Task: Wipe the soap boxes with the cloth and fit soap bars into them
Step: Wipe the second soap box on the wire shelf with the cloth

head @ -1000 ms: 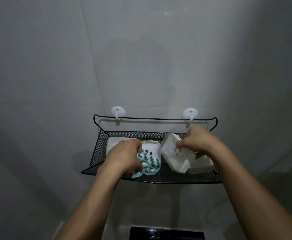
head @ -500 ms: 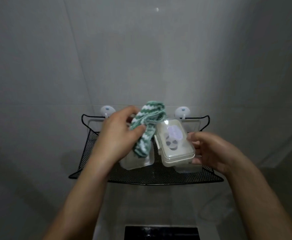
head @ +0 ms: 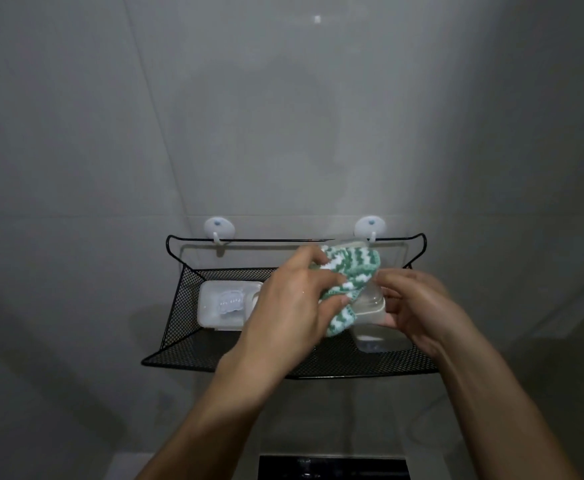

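Observation:
My left hand (head: pixel 294 306) grips a green-and-white striped cloth (head: pixel 349 278) and presses it over the top of a translucent soap box (head: pixel 373 306). My right hand (head: pixel 418 306) holds that box from the right, above a black mesh shelf (head: pixel 186 355). The cloth hides most of the box's lid. A second translucent soap box (head: pixel 224 303), shut, lies on the shelf's left side with a pale printed figure on its lid. Below the held box another clear box part (head: pixel 377 341) rests on the mesh. No soap bar shows.
The shelf hangs on two white wall hooks (head: pixel 218 227) (head: pixel 370 226) against a grey tiled wall. A dark fixture edge (head: pixel 332 467) shows at the bottom centre.
My left hand lifted the cloth from the shelf and brought it right, onto the box. My right hand raised the box off the shelf; its printed lid is now covered by the cloth.

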A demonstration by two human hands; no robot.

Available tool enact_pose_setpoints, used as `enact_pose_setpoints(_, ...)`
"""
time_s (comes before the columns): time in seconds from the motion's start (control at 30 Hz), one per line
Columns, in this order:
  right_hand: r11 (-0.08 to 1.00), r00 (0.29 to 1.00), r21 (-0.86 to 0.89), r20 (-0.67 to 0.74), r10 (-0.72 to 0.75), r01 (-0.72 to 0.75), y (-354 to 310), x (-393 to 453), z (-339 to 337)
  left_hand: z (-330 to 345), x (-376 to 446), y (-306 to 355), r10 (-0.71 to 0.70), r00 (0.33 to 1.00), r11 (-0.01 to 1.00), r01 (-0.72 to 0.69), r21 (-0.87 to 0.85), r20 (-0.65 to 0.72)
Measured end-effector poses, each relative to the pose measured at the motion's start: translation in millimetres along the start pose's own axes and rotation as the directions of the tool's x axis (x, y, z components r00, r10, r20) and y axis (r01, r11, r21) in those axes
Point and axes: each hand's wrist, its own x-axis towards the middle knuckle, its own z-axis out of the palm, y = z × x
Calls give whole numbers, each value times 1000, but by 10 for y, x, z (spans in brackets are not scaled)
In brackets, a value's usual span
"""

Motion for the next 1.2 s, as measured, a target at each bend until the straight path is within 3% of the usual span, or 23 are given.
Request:
enact_pose_setpoints(0.13, 999, 997, -32, 73, -27, 30, 42, -6, 13, -29, 108, -37, 11, 1000, 1000, -11, 13, -22)
enact_pose_setpoints(0.3, 994, 993, -90, 104, -47, 56, 80, -23, 58, -109, 465, -298, -75, 997, 994, 77, 78, -27)
enact_pose_setpoints(0.4, 990, 988, -120, 141, -56, 73, 72, -49, 82, -141, 627, -420, -107, 989, 987, 93, 129, 105)
enact_pose_setpoints(0.5, 989, 988, -134, 147, -43, 63, 55, -45, 55, -199, 741, -419, -34, 962, 993, 2, 115, 272)
enact_pose_setpoints(0.63, 991, 987, -127, 160, -19, 39, 25, -51, 63, -222, 876, -305, 59, 928, 998, -63, -1, 369)
enact_pose_setpoints(0.77, 992, 991, -126, 132, 5, 12, 24, -55, 45, -269, 948, -370, 9, 905, 996, 28, -80, 425)
enact_pose_setpoints(0.9, 998, 995, -70, 104, 5, 2, 4, -80, 11, -278, 832, -517, -101, 927, 959, 188, -213, 362)
enact_pose_setpoints(1.0, 998, 998, -52, 55, -16, 19, -2, -66, 25, -169, 720, -488, -175, 957, 945, 230, -233, 231)
enact_pose_setpoints(1.1, 998, 999, -31, 15, -48, 48, -26, -45, 66, -46, 576, -348, -137, 991, 990, 137, -16, 9)
enact_pose_setpoints(1.2, 997, 997, 5, -18, -75, 75, -43, -11, 106, 30, 401, -176, 8, 997, 998, -3, 64, -71)
